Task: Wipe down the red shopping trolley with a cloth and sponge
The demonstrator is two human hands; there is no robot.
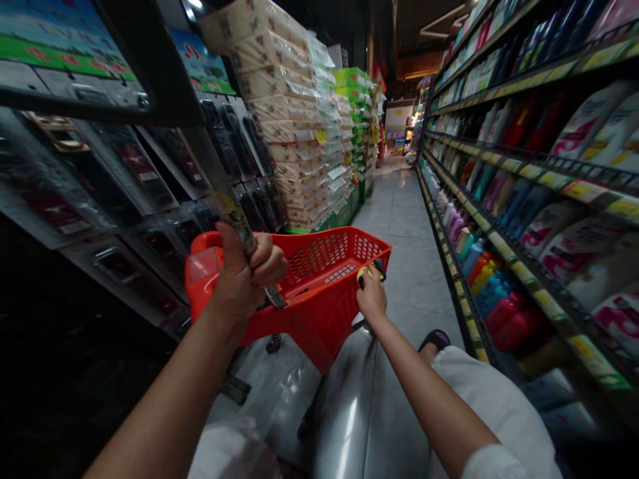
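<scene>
My left hand [244,273] is closed in a fist around a long flat packaged item [230,211] that slants up toward the rack on the left. It hovers over the near left corner of a red plastic shopping cart [319,293]. My right hand [370,293] grips the cart's handle [372,271], which has a yellow and black end, at the basket's right side. The inside of the basket that I can see holds nothing.
Hanging blister packs [150,179] line the left rack. Stacked tissue packs [279,100] stand beyond them. Shelves of bottles [524,199] run along the right. A grey tiled aisle [404,219] stretches ahead. My sandalled foot [435,340] shows below the cart.
</scene>
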